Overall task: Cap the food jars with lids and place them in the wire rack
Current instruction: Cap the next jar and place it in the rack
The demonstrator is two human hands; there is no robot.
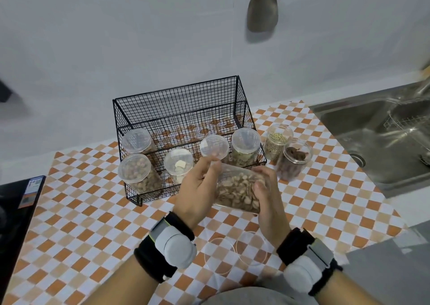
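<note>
A clear jar of brown slices (pixel 237 189) lies tilted on its side between both hands, just in front of the black wire rack (pixel 179 100). My left hand (pixel 197 186) grips its lid end. My right hand (pixel 267 188) holds its base end. Several capped jars stand in the rack, such as one with nuts (pixel 137 174) and one with green pieces (pixel 245 147). Two uncapped jars stand right of the rack: one with green seeds (pixel 278 141), one with dark dried fruit (pixel 294 160). Two clear lids (pixel 220 256) (pixel 252 247) lie on the checkered mat near my wrists.
The orange-and-white checkered mat (pixel 93 211) covers the counter. A steel sink (pixel 381 137) is at the right. A dark cooktop (pixel 16 214) is at the left edge. A metal spatula (pixel 263 9) hangs on the wall above.
</note>
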